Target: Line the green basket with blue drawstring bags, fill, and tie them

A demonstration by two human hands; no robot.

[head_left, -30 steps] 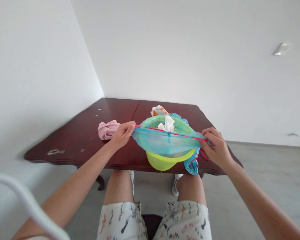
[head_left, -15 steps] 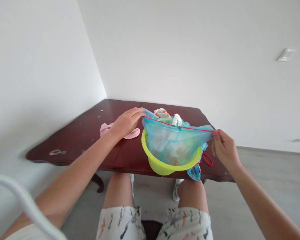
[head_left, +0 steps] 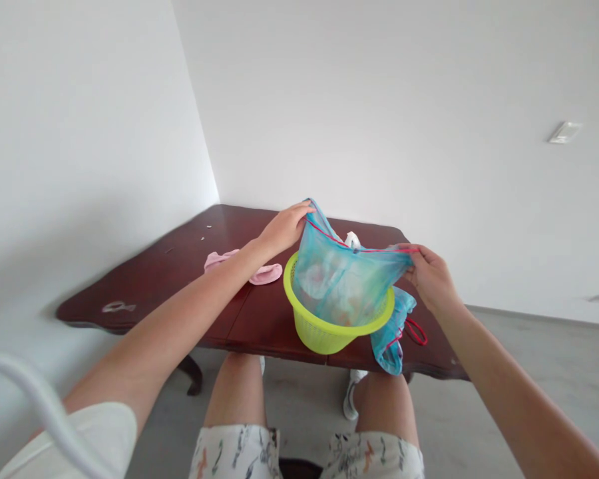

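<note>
A thin blue plastic bag (head_left: 347,279) with a red drawstring is stretched between my hands, sagging into a yellow-green basket (head_left: 324,336). My left hand (head_left: 285,227) grips the bag's left top corner, raised above the basket's rim. On the right, my right hand (head_left: 429,271) pinches the other end of the red-edged opening. Through the film, pale and orange shapes show faintly; I cannot make out what they are. A bit of white crumpled plastic (head_left: 352,239) pokes up behind the bag's edge.
Right of the basket lies another bunched blue bag (head_left: 394,332) with a red cord (head_left: 416,331), over the table's front edge. A pink cloth (head_left: 265,273) lies left of the basket on the dark wooden table (head_left: 150,286). White walls stand behind and to the left.
My left hand has risen and moved right with its corner of the bag. My right hand has shifted slightly left, so the opening is narrower. The orange-and-white packet behind is now hidden.
</note>
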